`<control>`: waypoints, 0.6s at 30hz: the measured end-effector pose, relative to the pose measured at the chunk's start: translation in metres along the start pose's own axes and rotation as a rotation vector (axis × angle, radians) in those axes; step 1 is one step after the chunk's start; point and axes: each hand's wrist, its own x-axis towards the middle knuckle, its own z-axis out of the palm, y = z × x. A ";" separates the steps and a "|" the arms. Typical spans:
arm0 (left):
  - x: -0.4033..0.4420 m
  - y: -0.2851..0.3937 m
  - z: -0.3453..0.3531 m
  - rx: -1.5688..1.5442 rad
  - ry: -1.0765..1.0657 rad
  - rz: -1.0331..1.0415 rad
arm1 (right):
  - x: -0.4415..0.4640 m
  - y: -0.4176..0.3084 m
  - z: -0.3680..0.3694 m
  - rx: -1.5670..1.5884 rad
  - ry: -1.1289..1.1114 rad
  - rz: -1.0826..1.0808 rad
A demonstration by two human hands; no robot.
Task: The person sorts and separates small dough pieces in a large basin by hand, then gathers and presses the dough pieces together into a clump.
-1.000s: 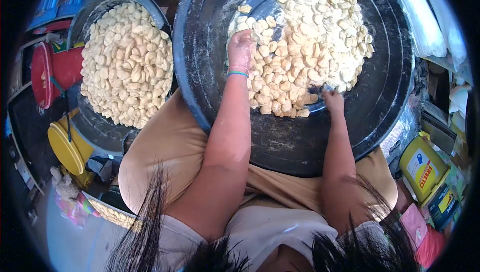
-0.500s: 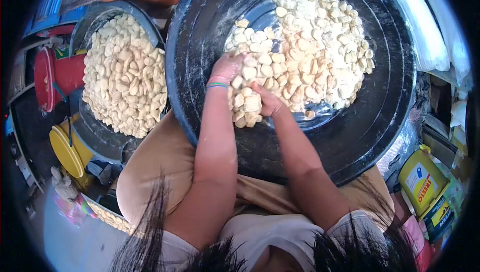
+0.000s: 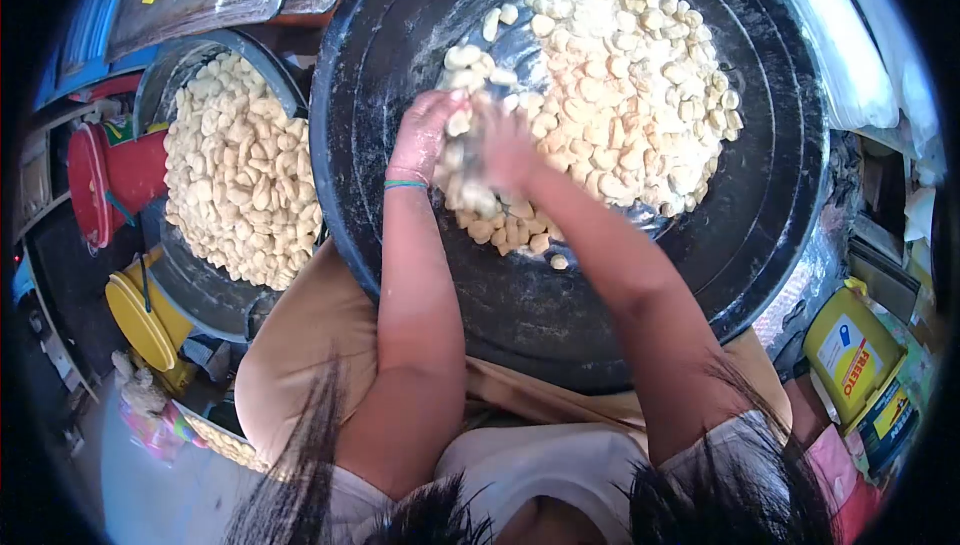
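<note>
A large black round basin (image 3: 530, 320) rests across my lap, holding many pale, flour-dusted dough pieces (image 3: 610, 135). At the left edge of this heap is my left hand (image 3: 422, 133), floury, with a teal band at the wrist. Its fingers are loosely cupped and apart beside some pieces. To its right, my right hand (image 3: 508, 153) is smeared by motion above the heap, so its fingers cannot be made out. Blurred dough pieces lie between the two hands. One loose piece (image 3: 558, 262) sits apart on the basin floor.
A dark tub (image 3: 200, 290) piled with similar pale pieces (image 3: 245, 165) stands at left. Near it are a red bucket (image 3: 90, 185) and a yellow lidded bucket (image 3: 140, 320). A yellow container (image 3: 855, 350) stands at lower right. Trays (image 3: 200, 10) lie at upper left.
My hands have moved apart from the clump of pieces they were gathering; the left shifted slightly left, the right upward and blurred. Pieces near them have scattered. The view shifted slightly.
</note>
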 end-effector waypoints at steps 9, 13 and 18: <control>0.009 -0.051 0.012 0.865 -0.181 -0.098 | -0.061 0.067 -0.029 -0.048 -0.343 -0.039; 0.020 -0.020 0.018 0.636 -0.234 -0.072 | -0.034 0.051 -0.030 -0.200 0.002 0.397; 0.031 -0.032 0.077 0.252 -0.138 0.235 | -0.087 -0.040 0.020 0.249 -0.084 -0.013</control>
